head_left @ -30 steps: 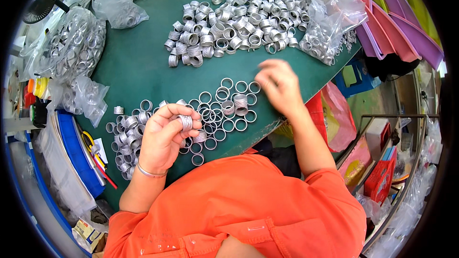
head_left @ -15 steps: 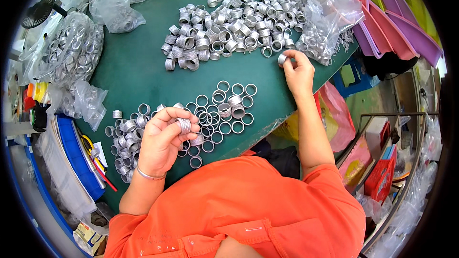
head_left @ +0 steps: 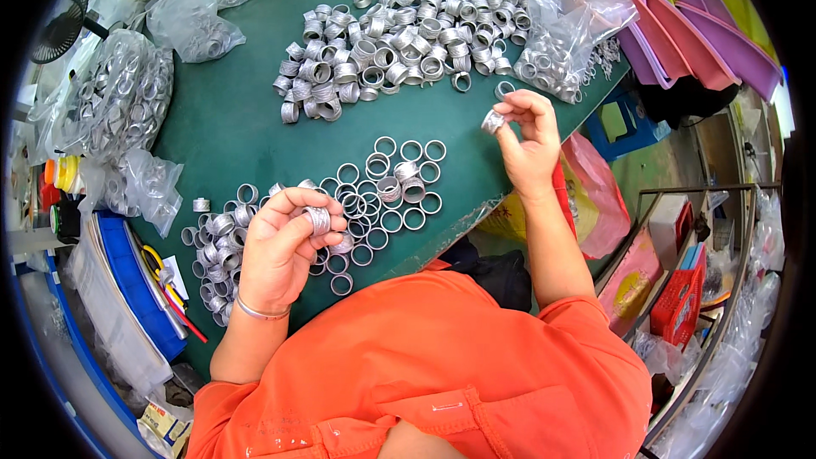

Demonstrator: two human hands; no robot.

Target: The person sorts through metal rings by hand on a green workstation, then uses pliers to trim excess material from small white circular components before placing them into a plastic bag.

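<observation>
Silvery textured ring (head_left: 492,121) sits pinched in the right hand (head_left: 531,149), fingers loosely curled; another ring (head_left: 505,89) lies just beyond its fingertips, contact unclear, near a clear plastic bag (head_left: 561,51). Ahead and left, nearer this hand than the left hand (head_left: 285,246), is the ring heap (head_left: 408,42). The left hand, half curled, grips a patterned band (head_left: 318,220); spread rings (head_left: 388,190) lie between.

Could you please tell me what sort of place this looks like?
It is probably a small workshop: a green table bears a large heap of metal rings, with clear plastic bags of metal pieces around its edges.
</observation>
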